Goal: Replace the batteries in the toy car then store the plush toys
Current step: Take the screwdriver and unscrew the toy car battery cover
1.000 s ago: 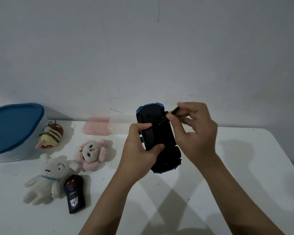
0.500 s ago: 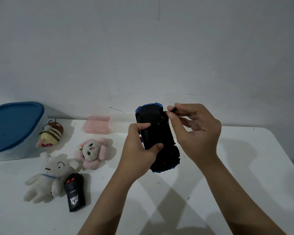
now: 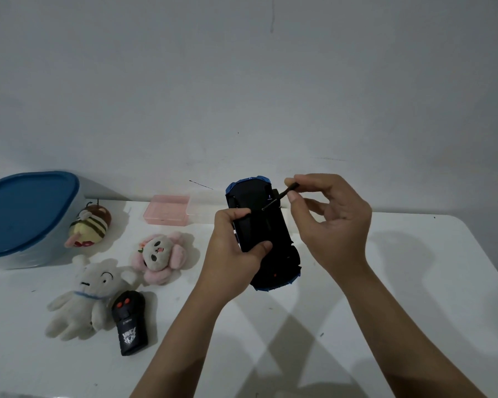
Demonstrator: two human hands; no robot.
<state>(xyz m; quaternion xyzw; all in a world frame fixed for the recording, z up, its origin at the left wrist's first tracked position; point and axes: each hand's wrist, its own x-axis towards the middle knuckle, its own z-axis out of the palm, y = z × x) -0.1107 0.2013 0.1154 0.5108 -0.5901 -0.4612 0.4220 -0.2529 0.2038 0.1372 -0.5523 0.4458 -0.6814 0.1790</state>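
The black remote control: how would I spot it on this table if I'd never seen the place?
Start at the big blue-lidded tub at the table's left edge and come toward the camera, past the three plush toys. The remote control lies flat against the white plush dog. It is the only hard black thing there, with two red buttons on top.

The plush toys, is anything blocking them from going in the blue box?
Yes. The blue lid sits closed on the storage box, so the bee plush, pink plush and white plush lying beside it cannot go in yet.
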